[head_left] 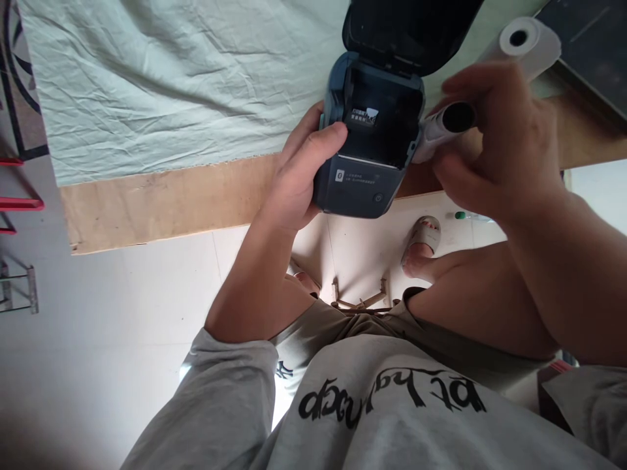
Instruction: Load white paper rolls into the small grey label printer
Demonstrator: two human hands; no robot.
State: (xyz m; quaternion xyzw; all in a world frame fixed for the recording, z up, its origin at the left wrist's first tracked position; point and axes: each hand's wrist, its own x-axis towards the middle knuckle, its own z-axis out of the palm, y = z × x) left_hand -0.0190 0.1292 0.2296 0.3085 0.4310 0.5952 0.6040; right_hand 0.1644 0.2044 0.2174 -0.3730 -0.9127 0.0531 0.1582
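My left hand (pixel 306 166) is wrapped round the left side of a dark blue portable label printer (pixel 362 186), thumb on its upper edge. The printer's black lid (pixel 409 32) stands raised, and the compartment inside shows a small printed sticker. At the printer's right side, my right hand (pixel 509 140) grips a small white paper roll (pixel 434 137) between thumb and fingers. That roll has a dark round end facing up, and it touches or nearly touches the printer's side. Behind my right hand stands a larger white paper roll (pixel 541 49) with a hollow core.
A wrinkled pale green cloth (pixel 171 85) covers the table, whose bare wooden edge (pixel 161 209) faces me. A dark flat object (pixel 592 52) lies at the far right. On the floor are a green-capped bottle (pixel 473 216) and, at left, red bars (pixel 22 203).
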